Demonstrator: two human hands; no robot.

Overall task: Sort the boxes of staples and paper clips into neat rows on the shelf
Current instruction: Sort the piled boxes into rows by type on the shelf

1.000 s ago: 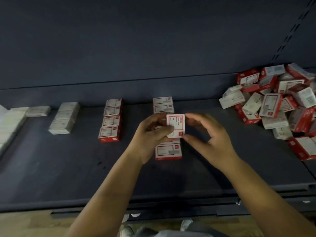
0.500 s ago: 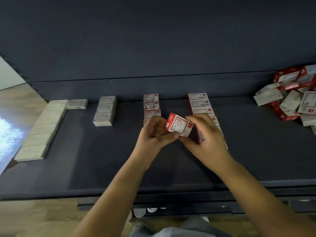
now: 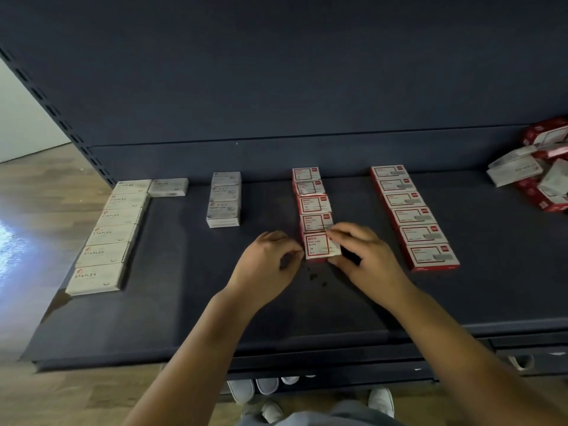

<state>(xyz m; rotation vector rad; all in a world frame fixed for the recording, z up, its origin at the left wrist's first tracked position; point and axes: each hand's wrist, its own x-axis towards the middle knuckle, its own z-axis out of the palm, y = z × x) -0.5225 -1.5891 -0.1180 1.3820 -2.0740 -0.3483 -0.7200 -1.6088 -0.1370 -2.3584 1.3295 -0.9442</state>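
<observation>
A red-and-white paper clip box (image 3: 319, 246) lies at the front end of a short row of red boxes (image 3: 311, 195) on the dark shelf (image 3: 184, 302). My right hand (image 3: 365, 256) pinches its right side between thumb and fingers. My left hand (image 3: 267, 265) sits just left of the box with curled fingers, its fingertips at the box's left edge. A longer row of red boxes (image 3: 412, 213) lies to the right. Two rows of white staples boxes, one long (image 3: 107, 235) and one short (image 3: 224, 198), lie on the left.
An unsorted pile of red and white boxes (image 3: 538, 170) sits at the shelf's far right. The shelf's back panel rises behind the rows. Wooden floor and white shoes (image 3: 381, 401) show below the shelf's front edge.
Both hands carried the red box from mid-air leftward and down onto the shelf at the front of the shorter red row. The view has swung left, pushing the pile to the right edge.
</observation>
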